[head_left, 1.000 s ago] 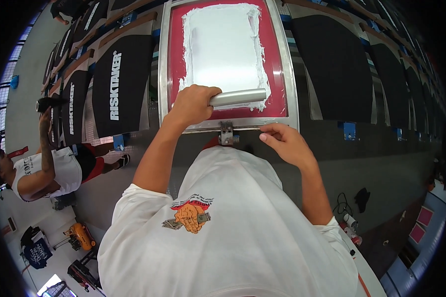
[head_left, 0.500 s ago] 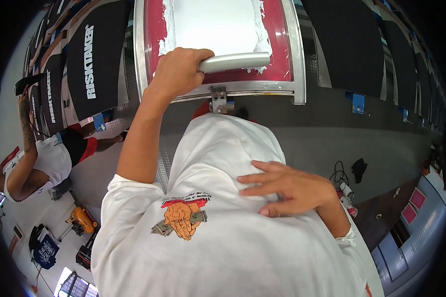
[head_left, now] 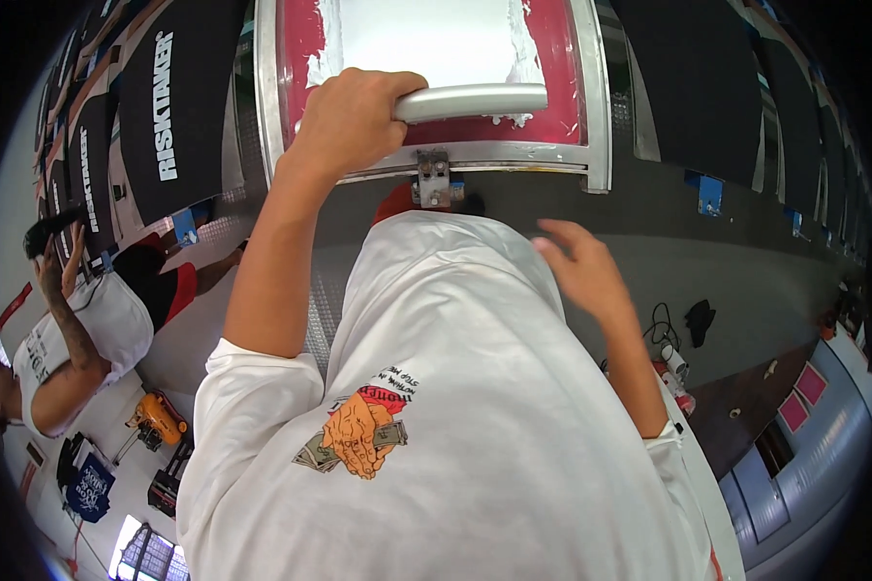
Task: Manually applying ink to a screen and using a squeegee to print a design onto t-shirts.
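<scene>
My left hand (head_left: 354,121) grips one end of a silver-grey squeegee (head_left: 480,101), fingers wrapped round its handle. The squeegee lies crosswise at the near side of a screen printing frame (head_left: 599,116), over its dark red mesh (head_left: 562,77). Thick white ink (head_left: 426,39) covers the middle of the mesh, with ragged smears along both sides. To the right of my white shirt, my right hand (head_left: 586,271) hangs in the air below the frame, holding nothing. Its thumb and forefinger are apart; the other fingers are partly hidden.
A metal clamp (head_left: 434,179) sits under the frame's near edge. Printing boards with black fabric stand on the left (head_left: 179,107) and right (head_left: 698,87). At far left a co-worker (head_left: 97,324) holds a dark dryer-shaped tool (head_left: 48,230). A yellow machine (head_left: 158,418) stands on the floor.
My right hand has lifted off my shirt and moved up and right. My left hand keeps its grip on the squeegee. The co-worker's arms and dark tool have shifted.
</scene>
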The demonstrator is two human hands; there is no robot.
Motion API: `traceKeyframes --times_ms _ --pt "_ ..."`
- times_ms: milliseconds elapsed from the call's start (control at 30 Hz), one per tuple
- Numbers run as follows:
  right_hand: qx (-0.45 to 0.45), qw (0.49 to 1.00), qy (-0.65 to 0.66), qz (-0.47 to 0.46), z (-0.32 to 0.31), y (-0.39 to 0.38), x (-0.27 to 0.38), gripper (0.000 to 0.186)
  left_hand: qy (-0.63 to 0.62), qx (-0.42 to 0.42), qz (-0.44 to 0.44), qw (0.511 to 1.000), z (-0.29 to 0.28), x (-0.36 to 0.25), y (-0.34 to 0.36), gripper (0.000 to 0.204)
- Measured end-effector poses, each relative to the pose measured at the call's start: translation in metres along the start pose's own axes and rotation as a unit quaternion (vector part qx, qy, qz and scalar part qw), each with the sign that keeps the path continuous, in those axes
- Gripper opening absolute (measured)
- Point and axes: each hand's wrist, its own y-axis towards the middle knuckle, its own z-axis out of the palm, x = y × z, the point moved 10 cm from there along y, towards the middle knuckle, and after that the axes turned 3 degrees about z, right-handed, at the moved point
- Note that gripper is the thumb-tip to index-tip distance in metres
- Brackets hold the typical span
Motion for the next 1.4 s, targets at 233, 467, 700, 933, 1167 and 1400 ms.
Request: traceKeyframes --times_ms 233,467,700,933,1167,1400 --pt "0.384 0.859 -0.05 -0.335 0.074 -0.117 0.134 0.056 -0.012 -0.007 0.019 1.0 0.003 -0.002 0.002 0.041" --pt "0.457 0.813 0.005 -0.361 0.058 -0.16 0.155 0.062 -0.007 0.012 0.007 1.0 0.003 -0.003 0.002 0.04" --pt "0.382 0.837 0.281 -0.272 0.041 -0.125 0.156 0.04 -0.014 -0.008 0.02 1.0 0.002 -0.004 -0.003 0.04" --pt "0.164 0.951 -0.212 0.155 0.028 -0.066 -0.052 0.062 -0.013 0.01 0.03 0.999 0.007 -0.006 0.001 0.037" --pt "-0.049 0.997 -0.001 0.061 -0.036 -0.098 -0.029 0.043 0.001 0.032 0.002 0.999 0.004 -0.005 0.003 0.037" --pt "-0.022 0.989 0.047 -0.139 0.011 -0.084 0.045 0.04 0.085 0.037 0.03 0.995 0.009 -0.006 0.006 0.034"
